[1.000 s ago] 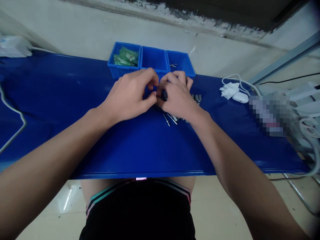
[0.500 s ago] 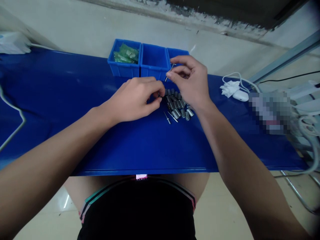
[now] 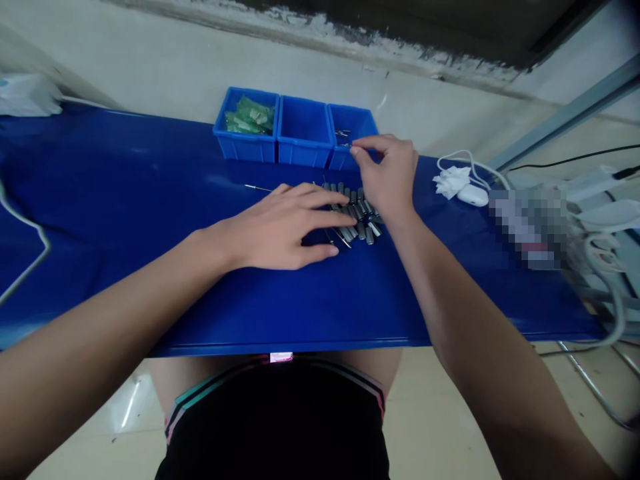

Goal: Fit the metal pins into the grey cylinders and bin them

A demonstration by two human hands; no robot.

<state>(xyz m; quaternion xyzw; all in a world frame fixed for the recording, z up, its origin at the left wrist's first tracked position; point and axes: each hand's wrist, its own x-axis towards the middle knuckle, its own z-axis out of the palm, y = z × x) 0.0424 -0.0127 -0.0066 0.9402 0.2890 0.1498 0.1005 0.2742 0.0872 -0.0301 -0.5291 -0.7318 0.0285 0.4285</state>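
Note:
My left hand (image 3: 285,230) is open, palm down, its fingers spread over a pile of grey metal hex standoffs (image 3: 369,235). Thin blind rivets (image 3: 346,241) lie by the pile's near edge, partly under the fingers. Another blind rivet (image 3: 257,188) lies apart, left of that hand. My right hand (image 3: 389,167) is pinched shut at the front rim of the right blue bin (image 3: 345,160); a small shiny tip of a blind rivet (image 3: 346,145) shows at its fingertips. Inside this bin are some rivets (image 3: 343,133).
The left blue bin (image 3: 247,148) holds green plastic bags (image 3: 250,117), and the middle blue bin (image 3: 303,153) stands between the two others. To the right lie crumpled tissue (image 3: 451,181), a white case (image 3: 473,195) and cables. A white cable (image 3: 30,217) runs along the left side.
My right hand has moved with the rivet from above the pile to the right bin's front rim. My left hand has opened from a pinch and spread over the standoffs.

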